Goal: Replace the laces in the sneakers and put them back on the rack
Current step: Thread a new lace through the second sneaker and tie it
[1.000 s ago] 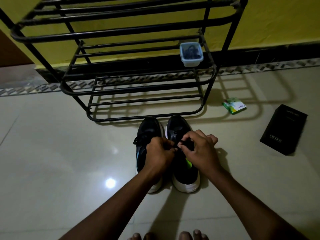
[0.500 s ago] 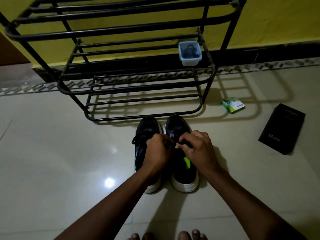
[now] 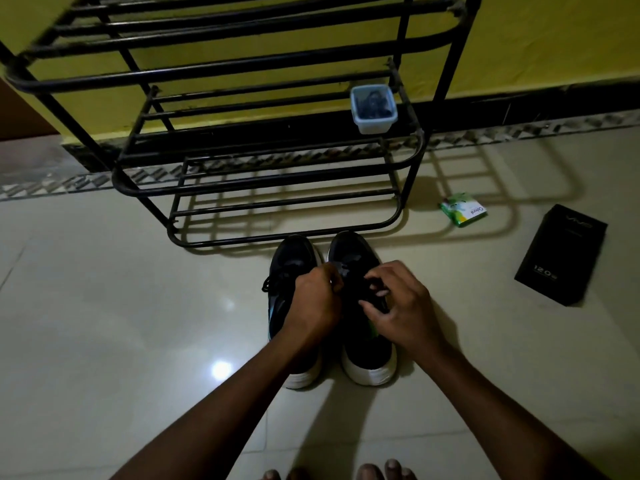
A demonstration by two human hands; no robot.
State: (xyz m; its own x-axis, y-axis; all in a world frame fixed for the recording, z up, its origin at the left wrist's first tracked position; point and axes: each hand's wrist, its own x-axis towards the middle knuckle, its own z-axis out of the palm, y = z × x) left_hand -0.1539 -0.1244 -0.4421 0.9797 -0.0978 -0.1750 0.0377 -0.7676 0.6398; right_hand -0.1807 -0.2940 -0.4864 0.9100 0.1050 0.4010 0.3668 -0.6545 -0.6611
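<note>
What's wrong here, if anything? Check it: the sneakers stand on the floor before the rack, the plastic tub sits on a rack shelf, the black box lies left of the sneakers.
One error: the head view shows the black box lying right of the sneakers, not left. The rest stands: sneakers on the floor before the rack, plastic tub on a rack shelf.

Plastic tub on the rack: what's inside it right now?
The pale tub sits on a shelf of the rack, at its right end. Inside lies a dark tangled heap, possibly laces, too dim to tell. The heap covers the tub's floor, so anything beneath is hidden.
</note>
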